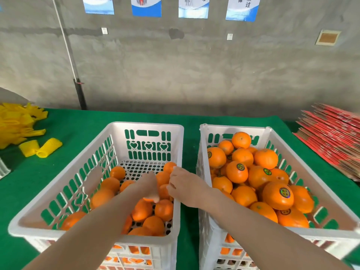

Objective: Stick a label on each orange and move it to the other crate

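Left grip [149,187] reaches down into left crate [148,126], fingers pointing down onto an orange [148,199] mostly hidden beneath them. With the motion blur, cannot tell whether it is grasped. Right grip [182,184] sits over the left crate's right wall, fingers curled; cannot tell whether they pinch anything. Loose oranges [164,209] cover the near part of the left crate's floor, unlabelled on the sides that show; round, no long axis evident. Right crate [235,128], just right of the left crate, is piled with labelled oranges [277,195], stickers mostly facing up. Both crates stand on green tabletop [78,123]. Yellow foam sleeves [41,148] lie well left of the left crate. Red flat stack [331,137] lies far right of it, cut off by the frame edge.
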The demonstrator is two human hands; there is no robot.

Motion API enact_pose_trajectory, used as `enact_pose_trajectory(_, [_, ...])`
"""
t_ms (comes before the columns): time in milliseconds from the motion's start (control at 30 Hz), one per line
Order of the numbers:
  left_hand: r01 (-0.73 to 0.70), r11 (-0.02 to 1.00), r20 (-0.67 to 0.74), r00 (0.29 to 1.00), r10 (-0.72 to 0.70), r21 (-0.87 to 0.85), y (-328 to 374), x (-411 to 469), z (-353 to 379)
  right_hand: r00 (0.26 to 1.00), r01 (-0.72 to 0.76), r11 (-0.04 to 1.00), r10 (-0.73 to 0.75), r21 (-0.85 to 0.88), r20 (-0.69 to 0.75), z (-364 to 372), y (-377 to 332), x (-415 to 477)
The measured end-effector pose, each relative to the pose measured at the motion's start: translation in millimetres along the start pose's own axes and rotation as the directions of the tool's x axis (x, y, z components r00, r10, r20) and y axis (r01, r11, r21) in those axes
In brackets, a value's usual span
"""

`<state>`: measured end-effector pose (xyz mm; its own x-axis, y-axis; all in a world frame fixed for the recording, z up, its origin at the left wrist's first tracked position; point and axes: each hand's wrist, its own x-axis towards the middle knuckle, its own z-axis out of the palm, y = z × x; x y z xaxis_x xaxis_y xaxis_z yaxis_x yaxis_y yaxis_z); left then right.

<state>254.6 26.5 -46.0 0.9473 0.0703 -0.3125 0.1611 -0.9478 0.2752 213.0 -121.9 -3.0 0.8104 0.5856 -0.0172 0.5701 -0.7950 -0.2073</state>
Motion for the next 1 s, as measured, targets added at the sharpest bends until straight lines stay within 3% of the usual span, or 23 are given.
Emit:
enact_pose_trajectory(67, [0.083, 0.978, 0.003, 0.996, -0.084, -0.190, -7.2, -5.2, -12.4, 0.999, -0.015, 0.998, 0.017, 0.068, -0.029, 0.6, 0.2, 0.1])
enact_pose_trajectory(133, [0.050, 0.867, -0.030, 0.997, -0.074, -0.495, -14.9, -13.0, -27.8, 1.000, -0.006, 0.998, 0.008, 0.055, -0.029, 2.3, 1.2, -1.0])
enact_pose_trajectory(233, [-0.134, 0.445, -0.149, 0.989, 0.001, -0.885, -20.1, -56.4, -45.1, 0.999, 0.005, 0.999, -0.003, 0.045, -0.055, 3.0, 3.1, -3.8])
enact_pose_trajectory(300, [-0.199, 0.166, -0.197, 0.980, 0.025, -0.966, -16.9, -96.0, -43.9, 0.994, 0.011, 0.995, -0.001, 0.097, -0.108, -2.6, 2.1, -7.4])
enact_pose_trajectory(367, [-0.201, 0.010, -0.201, 0.979, 0.042, -0.979, -9.4, -133.1, -36.0, 0.982, 0.043, 0.976, -0.001, 0.213, -0.191, -10.2, -1.0, -17.8])
enact_pose_trajectory(467, [-0.212, 0.030, -0.211, 0.976, 0.053, -0.977, 2.7, -177.0, -19.4, 0.924, 0.169, 0.918, -0.021, 0.359, -0.381, -19.0, -9.1, -50.3])
enact_pose_trajectory(533, [-0.234, 0.070, -0.230, 0.971, 0.057, -0.970, 11.6, -201.5, -6.0, 0.844, 0.302, 0.872, -0.056, 0.386, -0.534, -16.1, -15.9, -84.6])
enact_pose_trajectory(600, [-0.249, 0.150, -0.238, 0.967, 0.087, -0.957, 20.1, -222.8, 13.2, 0.777, 0.389, 0.840, -0.078, 0.379, -0.625, -1.5, -16.7, -124.7])
enact_pose_trajectory(633, [-0.253, 0.211, -0.235, 0.966, 0.106, -0.944, 25.5, -233.0, 24.1, 0.780, 0.394, 0.828, -0.071, 0.398, -0.622, 9.3, -13.9, -145.3])
enact_pose_trajectory(767, [-0.117, 0.448, -0.079, 0.992, 0.103, -0.886, 46.2, -251.2, 74.7, 0.908, 0.175, 0.853, 0.053, 0.491, -0.416, 67.1, 18.2, -205.3])
enact_pose_trajectory(833, [-0.024, 0.506, 0.010, 0.998, 0.063, -0.862, 52.9, -246.1, 101.1, 0.972, -0.046, 0.912, 0.136, 0.408, -0.193, 97.4, 42.4, -218.1])
enact_pose_trajectory(900, [0.061, 0.522, 0.082, 0.996, 0.019, -0.851, 60.1, -241.3, 125.6, 0.949, -0.314, 0.929, 0.307, 0.194, 0.064, 122.9, 64.4, -228.8])
enact_pose_trajectory(1000, [0.176, 0.444, 0.179, 0.983, -0.036, -0.879, 64.0, -234.5, 154.2, 0.839, -0.485, 0.875, 0.462, 0.009, 0.286, 146.6, 76.2, -231.2])
